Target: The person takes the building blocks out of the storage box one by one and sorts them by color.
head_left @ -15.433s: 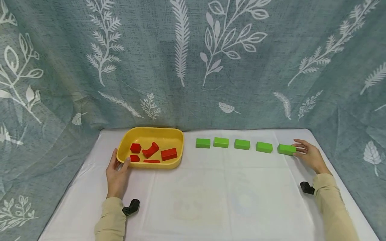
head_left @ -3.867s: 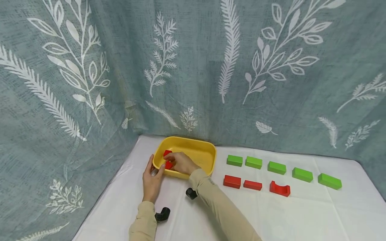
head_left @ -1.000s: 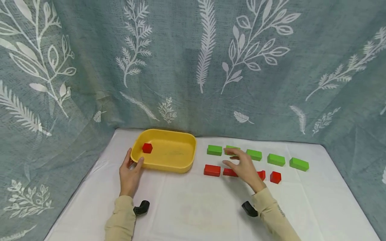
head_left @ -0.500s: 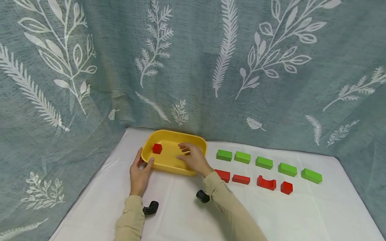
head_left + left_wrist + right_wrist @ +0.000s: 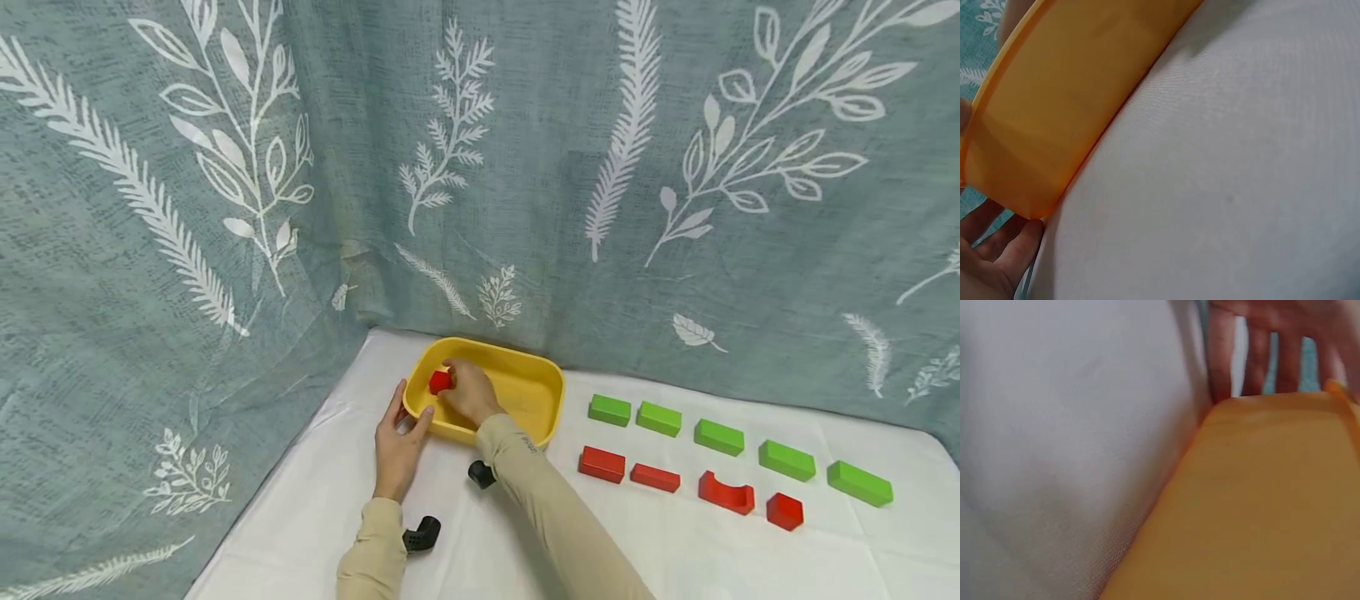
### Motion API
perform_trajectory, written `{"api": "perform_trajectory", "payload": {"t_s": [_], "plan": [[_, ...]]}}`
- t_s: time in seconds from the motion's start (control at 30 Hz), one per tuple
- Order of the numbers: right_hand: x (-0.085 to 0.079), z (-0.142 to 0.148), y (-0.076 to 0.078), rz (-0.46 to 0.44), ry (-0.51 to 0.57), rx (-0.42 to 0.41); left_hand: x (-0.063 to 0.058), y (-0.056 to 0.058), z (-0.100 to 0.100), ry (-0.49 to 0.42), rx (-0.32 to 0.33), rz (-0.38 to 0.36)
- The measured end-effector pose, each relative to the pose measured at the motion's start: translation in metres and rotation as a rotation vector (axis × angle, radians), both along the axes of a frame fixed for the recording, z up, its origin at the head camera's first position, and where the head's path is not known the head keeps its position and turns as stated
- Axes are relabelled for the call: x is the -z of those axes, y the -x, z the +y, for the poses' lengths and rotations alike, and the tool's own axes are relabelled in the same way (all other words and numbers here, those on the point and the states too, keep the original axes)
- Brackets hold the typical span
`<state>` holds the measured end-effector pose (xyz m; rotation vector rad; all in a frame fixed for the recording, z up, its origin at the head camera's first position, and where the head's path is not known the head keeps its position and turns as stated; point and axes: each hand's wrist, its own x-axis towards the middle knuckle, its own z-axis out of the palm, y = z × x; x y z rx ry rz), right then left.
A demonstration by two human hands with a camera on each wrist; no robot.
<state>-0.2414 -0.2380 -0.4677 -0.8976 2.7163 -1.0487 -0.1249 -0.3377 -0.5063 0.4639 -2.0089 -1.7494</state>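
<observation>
A yellow tray (image 5: 525, 362) stands at the back left of the white table. At its left end my left hand (image 5: 399, 454) grips it, thumb over the front rim and fingers along the outer wall. Those left fingers (image 5: 1010, 247) lie against the tray's end in the left wrist view. Inside the tray, near its left end, sits a red block (image 5: 439, 382). My right hand (image 5: 471, 392) reaches in over the front rim, its thumb and fingers pinching the block's right side. The right wrist view shows the tray's outer wall (image 5: 1254, 506) and left-hand fingers (image 5: 1288, 359).
Several green blocks (image 5: 718, 436) form a slanting row right of the tray. In front of them lie a red block (image 5: 602, 463), a thin red bar (image 5: 656, 477), a red notched block (image 5: 726, 492) and a small red block (image 5: 784, 511). A patterned curtain (image 5: 555, 167) hangs behind.
Several red pieces have come out of the tray into a row before the green blocks. Lately my right hand has moved left from that row into the tray, reaching the last red block.
</observation>
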Motion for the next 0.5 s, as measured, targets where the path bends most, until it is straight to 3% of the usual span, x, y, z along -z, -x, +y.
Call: {"api": "perform_trajectory", "payload": {"t_s": [0.13,0.23,0.5], "plan": [[0.0,0.003,0.001,0.063,-0.077,0.023,0.002,0.002,0.009,-0.005,0.015,0.017],[-0.003,0.007,-0.001,0.085,-0.069,0.041,0.002,0.002,0.011,-0.007,0.022,0.009],[-0.017,0.023,-0.009,0.012,0.147,-0.009,0.001,0.0,0.003,0.016,-0.004,-0.01]]}}
